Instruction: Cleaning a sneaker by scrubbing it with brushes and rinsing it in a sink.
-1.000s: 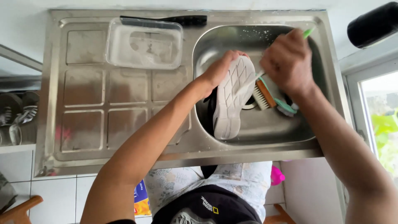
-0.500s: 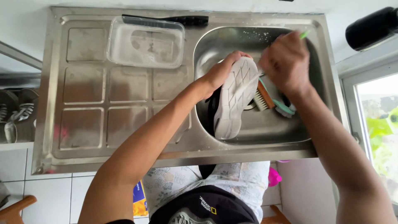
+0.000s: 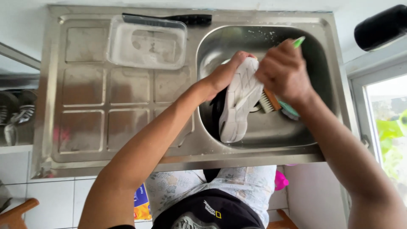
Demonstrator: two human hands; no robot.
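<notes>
A shoe [image 3: 238, 101] with a pale grey sole turned up lies in the steel sink basin [image 3: 305, 59]. My left hand [image 3: 224, 74] grips the shoe's far end and holds it tilted. My right hand [image 3: 283, 74] is closed on a scrub brush [image 3: 271, 101] with a wooden back and a green handle tip; the bristles touch the sole's right edge. The shoe's dark upper is mostly hidden beneath the sole.
On the steel drainboard [image 3: 89, 123] to the left stands a clear plastic container [image 3: 146, 42]. A black-handled brush [image 3: 186, 18] lies along the back rim. A dark round object [image 3: 381, 26] sits at the upper right, beside a window.
The brush and my right hand have shifted slightly along the sole's right edge. The left hand keeps its hold on the shoe, which has barely moved.
</notes>
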